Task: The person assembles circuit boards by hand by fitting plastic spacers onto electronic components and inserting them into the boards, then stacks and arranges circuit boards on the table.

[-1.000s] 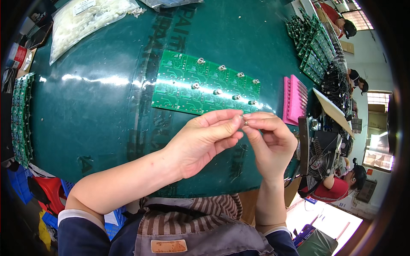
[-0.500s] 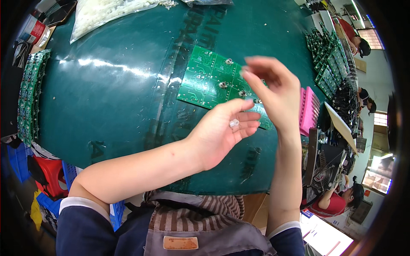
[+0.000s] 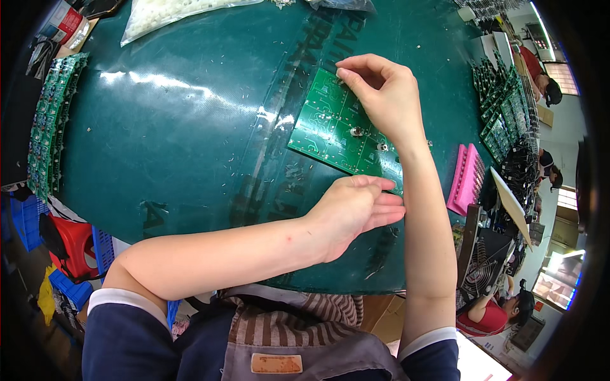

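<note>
White glare streaks the glossy green tabletop [image 3: 159, 159]

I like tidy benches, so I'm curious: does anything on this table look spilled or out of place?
Yes: tiny pale bits are scattered on the green table left of the circuit board, loose rather than gathered up, like stray offcuts.

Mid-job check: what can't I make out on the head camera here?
Head view: what, if anything, the right hand pinches; its own fingertips cover it.
Head view: much of the circuit board's right part, behind that hand and its forearm; some of its near edge, behind the left hand.
Head view: the top of the white bag, cut by the upper edge.
Head view: the pink block's rows, too small.
</note>
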Demonstrator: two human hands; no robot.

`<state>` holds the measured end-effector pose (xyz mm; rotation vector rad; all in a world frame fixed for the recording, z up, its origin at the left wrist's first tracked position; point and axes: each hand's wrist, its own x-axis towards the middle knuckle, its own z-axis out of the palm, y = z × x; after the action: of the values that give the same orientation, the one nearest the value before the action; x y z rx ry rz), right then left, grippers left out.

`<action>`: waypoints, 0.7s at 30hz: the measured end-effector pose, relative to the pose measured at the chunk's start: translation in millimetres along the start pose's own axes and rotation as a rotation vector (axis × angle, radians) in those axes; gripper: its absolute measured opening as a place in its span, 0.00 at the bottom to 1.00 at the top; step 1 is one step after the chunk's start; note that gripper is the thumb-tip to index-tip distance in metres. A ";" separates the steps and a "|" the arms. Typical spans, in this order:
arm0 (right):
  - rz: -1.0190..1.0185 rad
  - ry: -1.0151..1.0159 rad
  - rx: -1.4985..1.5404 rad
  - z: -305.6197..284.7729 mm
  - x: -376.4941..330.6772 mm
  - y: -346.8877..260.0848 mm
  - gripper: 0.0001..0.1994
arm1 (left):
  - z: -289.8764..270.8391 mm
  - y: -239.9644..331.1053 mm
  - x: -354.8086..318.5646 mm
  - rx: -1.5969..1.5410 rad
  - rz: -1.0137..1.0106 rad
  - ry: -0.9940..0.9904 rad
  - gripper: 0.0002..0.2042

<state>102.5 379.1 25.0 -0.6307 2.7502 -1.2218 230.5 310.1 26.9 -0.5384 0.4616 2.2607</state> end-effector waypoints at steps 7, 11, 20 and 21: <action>0.015 0.025 0.033 2.2 -4.9 -0.4 0.06 | -2.2 -4.2 1.4 0.040 -0.010 0.040 0.17; -0.025 0.003 0.002 2.3 -8.1 -0.8 0.06 | -2.6 -6.1 1.1 0.092 -0.027 0.074 0.17; -0.016 0.047 -0.013 6.8 -9.5 -2.8 0.06 | -5.8 -6.9 1.9 0.127 -0.004 0.138 0.17; -0.011 0.053 -0.009 7.5 -9.5 -2.4 0.06 | -5.9 -7.4 2.0 0.127 -0.005 0.137 0.17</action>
<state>113.7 376.2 20.6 -0.6234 2.8004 -1.2470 236.2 313.3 19.7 -0.6303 0.6665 2.1805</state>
